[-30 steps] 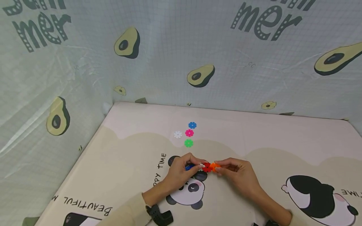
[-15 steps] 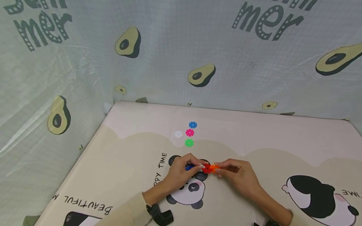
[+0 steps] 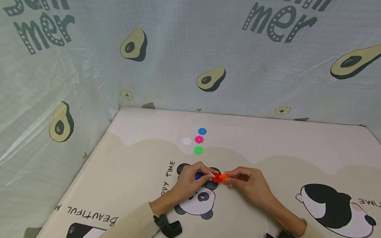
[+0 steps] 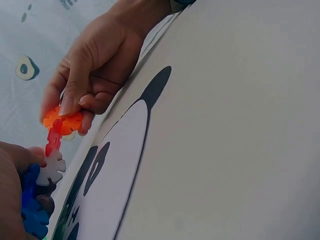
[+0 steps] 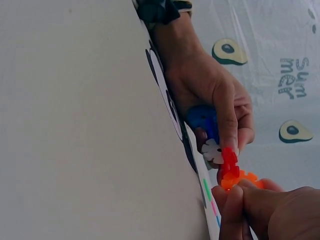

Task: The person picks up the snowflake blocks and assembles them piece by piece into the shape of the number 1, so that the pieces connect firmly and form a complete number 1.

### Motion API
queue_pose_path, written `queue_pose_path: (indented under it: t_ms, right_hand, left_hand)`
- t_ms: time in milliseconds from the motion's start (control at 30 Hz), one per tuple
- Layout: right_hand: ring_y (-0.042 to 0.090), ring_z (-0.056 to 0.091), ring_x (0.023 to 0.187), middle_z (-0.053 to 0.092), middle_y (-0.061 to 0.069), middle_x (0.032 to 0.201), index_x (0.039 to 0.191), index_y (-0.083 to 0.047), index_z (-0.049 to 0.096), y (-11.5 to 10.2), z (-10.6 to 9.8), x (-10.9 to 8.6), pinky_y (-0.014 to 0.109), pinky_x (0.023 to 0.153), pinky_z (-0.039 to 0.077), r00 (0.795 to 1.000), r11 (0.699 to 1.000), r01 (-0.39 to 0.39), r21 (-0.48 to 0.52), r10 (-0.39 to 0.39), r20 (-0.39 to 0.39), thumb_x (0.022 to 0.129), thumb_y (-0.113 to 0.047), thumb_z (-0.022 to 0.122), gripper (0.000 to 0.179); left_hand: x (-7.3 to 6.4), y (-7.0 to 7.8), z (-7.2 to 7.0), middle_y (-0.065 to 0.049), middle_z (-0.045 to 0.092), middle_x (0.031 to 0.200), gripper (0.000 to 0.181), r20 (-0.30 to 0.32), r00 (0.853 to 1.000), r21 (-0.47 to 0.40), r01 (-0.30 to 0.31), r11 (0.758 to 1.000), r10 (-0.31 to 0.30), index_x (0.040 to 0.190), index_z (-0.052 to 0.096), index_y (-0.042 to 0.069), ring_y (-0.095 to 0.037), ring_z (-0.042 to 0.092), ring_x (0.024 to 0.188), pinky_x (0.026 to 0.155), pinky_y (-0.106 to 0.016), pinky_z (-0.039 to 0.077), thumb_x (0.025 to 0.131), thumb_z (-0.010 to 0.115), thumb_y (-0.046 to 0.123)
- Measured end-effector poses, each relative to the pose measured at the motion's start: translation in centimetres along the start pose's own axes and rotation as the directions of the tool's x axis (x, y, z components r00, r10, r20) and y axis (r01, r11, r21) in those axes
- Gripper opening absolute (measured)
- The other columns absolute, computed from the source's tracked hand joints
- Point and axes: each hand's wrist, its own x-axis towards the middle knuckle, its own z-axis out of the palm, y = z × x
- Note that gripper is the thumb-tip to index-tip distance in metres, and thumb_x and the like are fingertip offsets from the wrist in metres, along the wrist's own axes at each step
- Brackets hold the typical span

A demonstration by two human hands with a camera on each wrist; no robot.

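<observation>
Between the two hands runs a short chain of notched plastic snowflake discs. My left hand (image 3: 190, 180) pinches its white disc (image 4: 52, 171) between thumb and fingers. Two blue discs, one darker (image 4: 30, 182) and one lighter (image 4: 35, 220), sit at the chain's left end, partly hidden by that hand. A red disc (image 3: 216, 178) is slotted onto the white one, set at an angle to it in the left wrist view. At the right end an orange disc (image 4: 70, 122) joins the red, and my right hand (image 3: 251, 181) pinches it by thumb and fingertips.
Loose discs lie on the table behind the hands: blue (image 3: 202, 131), pink (image 3: 199, 139), white (image 3: 187, 141) and green (image 3: 198, 150). The tabletop cover (image 3: 143, 158) carries printed pandas. An avocado-print curtain (image 3: 172, 59) rises along the table's back and left.
The right hand, with the orange and red discs, has shifted very slightly left and toward the person. The left hand keeps its grip, and the loose discs stay in place.
</observation>
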Motion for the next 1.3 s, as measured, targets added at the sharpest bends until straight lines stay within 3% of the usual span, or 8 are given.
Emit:
queue_pose_path:
  t_ms: [267, 367, 500, 700, 900, 1133, 1300]
  right_hand:
    - [0.025, 0.069, 0.068, 0.071, 0.007, 0.084, 0.1, -0.006, 0.073, 0.1, 0.0, 0.2, 0.028, 0.066, 0.055, 0.999, 0.998, -0.037, 0.054, 0.037, 0.006, 0.08, -0.012, 0.078, 0.021]
    - [0.026, 0.069, 0.07, 0.072, 0.009, 0.085, 0.102, -0.003, 0.073, 0.1, 0.0, 0.3, 0.028, 0.067, 0.055, 0.999, 0.996, -0.041, 0.085, 0.041, 0.004, 0.08, -0.012, 0.077, 0.024]
    - [0.027, 0.069, 0.071, 0.072, 0.011, 0.088, 0.105, 0.0, 0.071, 0.1, -0.1, 0.3, 0.029, 0.068, 0.055, 0.999, 0.992, -0.037, 0.12, 0.038, -0.002, 0.081, -0.01, 0.076, 0.026]
    - [0.029, 0.07, 0.074, 0.071, 0.013, 0.091, 0.105, 0.002, 0.071, 0.0, -0.2, 0.2, 0.031, 0.07, 0.055, 0.999, 0.989, -0.042, 0.142, 0.043, 0.0, 0.08, -0.01, 0.076, 0.028]
    - [0.028, 0.07, 0.073, 0.072, 0.012, 0.088, 0.104, 0.0, 0.072, -0.1, 0.0, 0.2, 0.029, 0.07, 0.055, 0.999, 0.99, -0.041, 0.132, 0.042, -0.002, 0.08, -0.013, 0.077, 0.028]
    - [0.029, 0.07, 0.079, 0.071, 0.016, 0.096, 0.105, 0.004, 0.07, -0.2, 0.3, 0.2, 0.034, 0.073, 0.055, 0.999, 0.977, -0.047, 0.206, 0.045, 0.012, 0.08, -0.009, 0.077, 0.029]
    - [0.029, 0.07, 0.081, 0.071, 0.017, 0.096, 0.105, 0.004, 0.07, -0.3, 0.4, 0.2, 0.034, 0.073, 0.055, 0.999, 0.975, -0.052, 0.216, 0.051, 0.014, 0.08, -0.008, 0.077, 0.029]
  left_hand:
    - [0.0, 0.8, -0.1, -0.005, 0.071, 0.106, 0.009, 0.001, 0.993, 0.028, 0.122, 0.992, -0.122, 0.092, 0.058, 0.006, -0.017, 0.064, 0.104, 0.089, -0.029, 0.049, 0.089, 0.066, 0.002]
    - [0.1, 2.2, -0.2, -0.01, 0.07, 0.107, 0.009, 0.017, 0.992, 0.038, 0.125, 0.991, -0.126, 0.093, 0.056, 0.003, -0.023, 0.064, 0.104, 0.089, -0.031, 0.049, 0.089, 0.064, -0.002]
    - [0.3, 3.5, -0.3, -0.016, 0.069, 0.106, 0.011, 0.031, 0.995, 0.044, 0.092, 0.995, -0.094, 0.095, 0.052, 0.0, -0.024, 0.065, 0.1, 0.086, -0.031, 0.051, 0.091, 0.061, -0.003]
    - [0.3, 0.5, 0.0, -0.003, 0.07, 0.104, 0.027, 0.038, 0.999, 0.096, 0.001, 0.995, -0.005, 0.109, 0.052, 0.006, -0.014, 0.065, 0.094, 0.076, -0.027, 0.052, 0.089, 0.069, 0.01]
    - [0.2, 0.2, -0.1, 0.001, 0.07, 0.1, 0.037, 0.043, 0.997, 0.187, -0.071, 0.98, 0.064, 0.114, 0.058, 0.011, -0.009, 0.065, 0.091, 0.072, -0.025, 0.051, 0.083, 0.075, 0.018]
    - [0.2, 0.1, -0.1, 0.0, 0.069, 0.107, 0.04, 0.069, 0.992, 0.156, -0.114, 0.981, 0.104, 0.121, 0.062, 0.011, -0.009, 0.064, 0.098, 0.086, -0.028, 0.05, 0.083, 0.074, 0.015]
    - [0.3, -0.2, -0.1, -0.001, 0.069, 0.112, 0.036, 0.077, 0.979, 0.166, -0.199, 0.966, 0.188, 0.119, 0.066, 0.008, -0.009, 0.063, 0.104, 0.089, -0.028, 0.048, 0.084, 0.073, 0.014]
